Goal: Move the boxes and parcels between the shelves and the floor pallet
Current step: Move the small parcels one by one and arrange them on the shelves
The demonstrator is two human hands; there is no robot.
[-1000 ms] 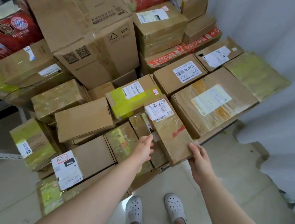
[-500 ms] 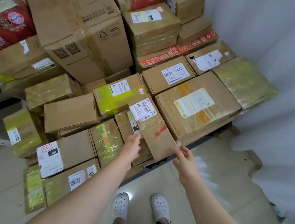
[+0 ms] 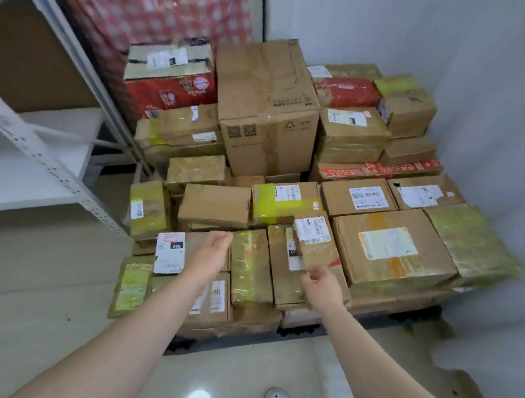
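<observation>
While both bare arms reach out over the pale floor (image 3: pixel 44 321), the hands hang at the near edge of the stack on the floor pallet (image 3: pixel 298 330). The left hand (image 3: pixel 214 247) is open, its fingers straight and relaxed, holding nothing above a box with a white label (image 3: pixel 170 252). The right hand (image 3: pixel 322 282) has loosely curled fingers and seems to grip nothing. Its tips are just at the near end of a narrow labelled parcel (image 3: pixel 315 242), and blur hides whether they touch.

That parcel lies tilted on top of the front row, with its long axis running away from the person. It is straight ahead of the right hand and off to the right of the left, so the right hand is nearer. A lift would probably start there, with the left hand crossing to the parcel's left side. Farther back stands a tall carton (image 3: pixel 265 107), and the shelves (image 3: pixel 46 161) are well apart on the left.
</observation>
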